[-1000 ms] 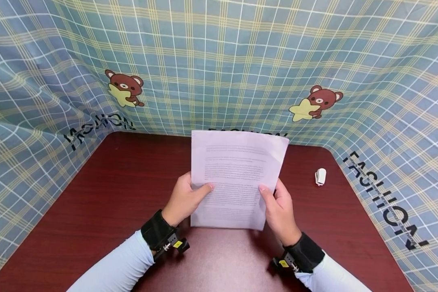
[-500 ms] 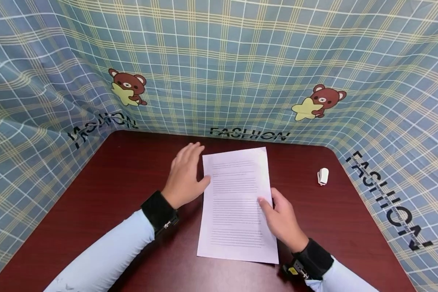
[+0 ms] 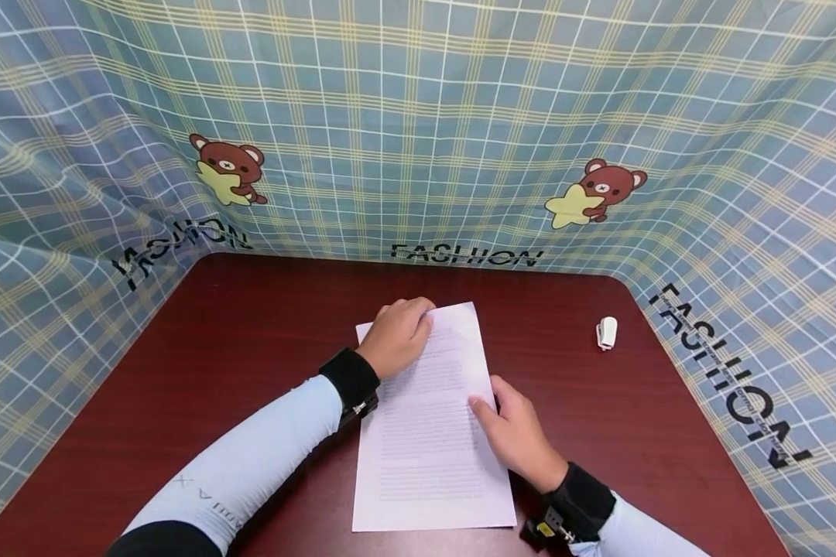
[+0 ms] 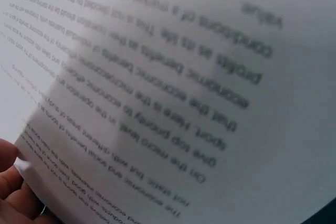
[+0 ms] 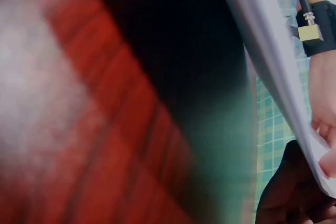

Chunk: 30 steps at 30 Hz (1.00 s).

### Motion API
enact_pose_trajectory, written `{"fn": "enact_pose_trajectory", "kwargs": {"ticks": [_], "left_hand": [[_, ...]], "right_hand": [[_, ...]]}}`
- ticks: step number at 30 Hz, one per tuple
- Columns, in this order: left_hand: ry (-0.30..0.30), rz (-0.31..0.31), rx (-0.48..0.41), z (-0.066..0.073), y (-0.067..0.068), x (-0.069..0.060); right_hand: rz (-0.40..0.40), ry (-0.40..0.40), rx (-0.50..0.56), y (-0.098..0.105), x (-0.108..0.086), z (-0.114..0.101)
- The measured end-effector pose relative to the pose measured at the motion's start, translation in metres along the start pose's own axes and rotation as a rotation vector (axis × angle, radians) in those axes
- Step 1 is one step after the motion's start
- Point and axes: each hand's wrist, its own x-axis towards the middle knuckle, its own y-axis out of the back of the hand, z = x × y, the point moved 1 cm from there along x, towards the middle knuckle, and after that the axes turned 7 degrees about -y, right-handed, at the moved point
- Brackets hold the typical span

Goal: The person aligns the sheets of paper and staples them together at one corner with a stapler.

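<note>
White printed paper (image 3: pixel 428 452) extends across the table's middle in the head view, its near edge toward me. My left hand (image 3: pixel 399 336) grips its top edge, fingers curled over the far side. At the right edge my right hand (image 3: pixel 519 433) pinches the paper, thumb on top and fingers underneath. Upside-down print fills the left wrist view, with fingers (image 4: pixel 18 198) at the lower left edge. In the right wrist view the paper (image 5: pixel 273 61) is seen edge-on, with the left thumb on it. I cannot tell how many sheets there are.
A small white stapler-like object (image 3: pixel 606 333) lies at the right on the dark red table (image 3: pixel 251 325). Checked cloth (image 3: pixel 418 155) with bears and lettering hangs behind and at both sides.
The paper has tilted down from a raised position and come nearer. My left hand let go of its left edge, opened, and took hold of the top edge. My right hand keeps its pinch.
</note>
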Motion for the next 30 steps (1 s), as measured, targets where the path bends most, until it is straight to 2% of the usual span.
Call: {"fn": "enact_pose_trajectory", "kwargs": {"ticks": [7, 11, 14, 18, 22, 24, 27, 30], "left_hand": [[0.076, -0.094, 0.031, -0.005, -0.020, 0.003], [0.090, -0.144, 0.050, -0.008, -0.026, 0.002], [0.089, -0.176, 0.084, -0.012, -0.030, 0.002], [0.067, -0.218, 0.146, -0.016, -0.037, 0.001], [0.056, -0.246, 0.174, -0.017, -0.042, 0.001], [0.063, -0.249, 0.177, -0.017, -0.043, 0.001], [0.071, -0.250, 0.177, -0.015, -0.043, 0.000], [0.073, -0.249, 0.170, -0.013, -0.041, 0.001]], "right_hand": [[-0.049, -0.106, -0.068, 0.006, 0.003, 0.003], [-0.074, -0.166, -0.108, 0.018, 0.010, 0.007], [-0.050, -0.159, -0.153, 0.032, 0.023, 0.010], [0.021, -0.136, -0.318, 0.068, 0.051, 0.012], [0.085, -0.156, -0.490, 0.121, 0.082, 0.010], [0.140, -0.146, -0.566, 0.146, 0.097, 0.012], [0.230, -0.133, -0.664, 0.178, 0.115, 0.025], [0.230, -0.197, -0.714, 0.200, 0.128, 0.041]]}}
